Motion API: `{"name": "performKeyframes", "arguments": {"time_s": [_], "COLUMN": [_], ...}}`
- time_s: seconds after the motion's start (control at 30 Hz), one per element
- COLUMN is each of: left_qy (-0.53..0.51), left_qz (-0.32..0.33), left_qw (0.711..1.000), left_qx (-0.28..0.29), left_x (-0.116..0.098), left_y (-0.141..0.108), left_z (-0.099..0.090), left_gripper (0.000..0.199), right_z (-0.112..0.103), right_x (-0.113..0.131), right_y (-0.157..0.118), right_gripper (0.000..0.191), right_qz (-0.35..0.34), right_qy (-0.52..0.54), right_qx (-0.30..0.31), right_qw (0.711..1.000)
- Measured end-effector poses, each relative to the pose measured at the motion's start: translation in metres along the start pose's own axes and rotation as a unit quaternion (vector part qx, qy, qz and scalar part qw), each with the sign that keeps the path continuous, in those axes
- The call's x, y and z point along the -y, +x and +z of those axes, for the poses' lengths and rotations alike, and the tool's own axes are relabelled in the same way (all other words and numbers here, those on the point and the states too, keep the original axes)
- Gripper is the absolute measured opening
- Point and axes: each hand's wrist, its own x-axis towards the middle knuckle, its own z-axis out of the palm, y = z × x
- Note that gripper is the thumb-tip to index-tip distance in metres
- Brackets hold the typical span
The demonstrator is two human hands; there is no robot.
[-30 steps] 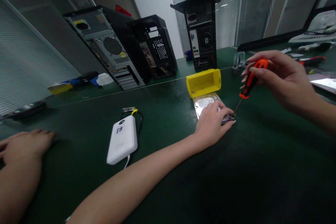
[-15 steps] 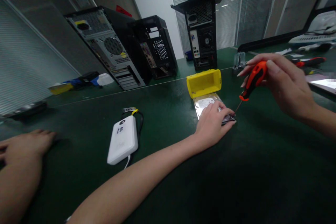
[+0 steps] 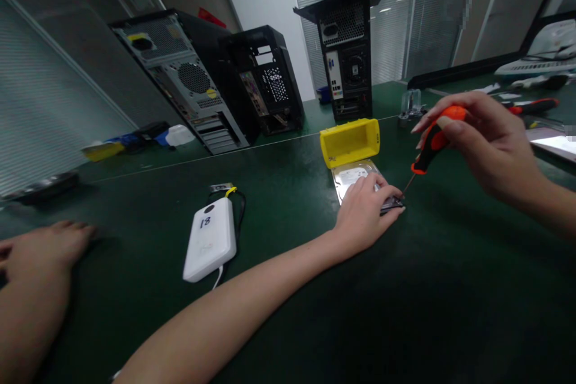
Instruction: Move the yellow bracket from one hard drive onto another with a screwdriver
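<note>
A silver hard drive (image 3: 353, 177) with a white label lies flat on the dark green table. My left hand (image 3: 364, 207) grips its near right corner between thumb and fingers and covers much of it. A dark part (image 3: 390, 206) shows between those fingers. In my right hand (image 3: 492, 138) is an orange and black screwdriver (image 3: 434, 143), held by the handle and tilted. Its thin shaft slants down to the corner by my left fingertips; whether the tip sits in a screw I cannot tell. Right behind the drive stands an open yellow box (image 3: 350, 143), with tiny bits inside.
A white power bank (image 3: 210, 240) marked 18, with cables, lies left of my forearm. Another person's hand (image 3: 47, 249) rests at the far left. Computer cases (image 3: 189, 81) and a further tower (image 3: 346, 57) stand behind. Red-and-black-handled pliers (image 3: 535, 106) lie at right.
The screwdriver handle has turned in my right hand, and the fingers and thumb have shifted around it. My left hand and the hard drive stay in place.
</note>
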Motion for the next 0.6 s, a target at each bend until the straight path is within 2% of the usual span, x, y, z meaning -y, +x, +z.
{"name": "performKeyframes", "arguments": {"time_s": [0.33, 0.6], "left_qy": [-0.001, 0.004], "left_qz": [0.002, 0.003], "left_qw": [1.000, 1.000], "left_qx": [-0.003, -0.005], "left_x": [0.0004, 0.0004], "left_y": [-0.0001, -0.0001], "left_z": [0.0006, 0.0010], "left_gripper": [0.022, 0.022], "right_z": [-0.0015, -0.0005], "right_x": [-0.0019, -0.0048], "right_y": [0.0018, -0.0013], "right_gripper": [0.012, 0.013], "right_qz": [-0.007, -0.029], "right_qy": [0.006, -0.063], "right_qx": [0.009, -0.045], "right_qw": [1.000, 0.997]}}
